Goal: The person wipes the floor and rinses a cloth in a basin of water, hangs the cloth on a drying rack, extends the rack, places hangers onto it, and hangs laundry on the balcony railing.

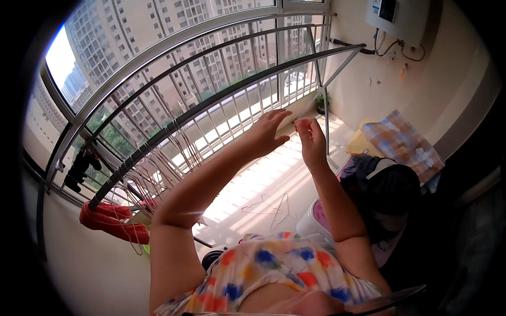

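Observation:
Stretched out in front of me, my left hand (268,132) has its fingers extended and its thumb apart, with nothing seen in it. Close to its right is my right hand (312,138), raised, fingers curled and pressed toward the thumb; whether something small is between them cannot be made out. Both are nearest the grey bar of a drying rack (237,87), which slants across the view beyond them. Many thin clothes hangers (153,168) hang bunched on the bar's left part. A red cloth (113,224) drapes over its left end.
Two wire hangers (282,210) lie on the sunlit floor. To the right, dark clothes (385,181), a checked cloth (403,142) and a yellow cloth (359,143) are piled by a white washing machine or tub (311,224). A water heater (398,21) hangs on the wall.

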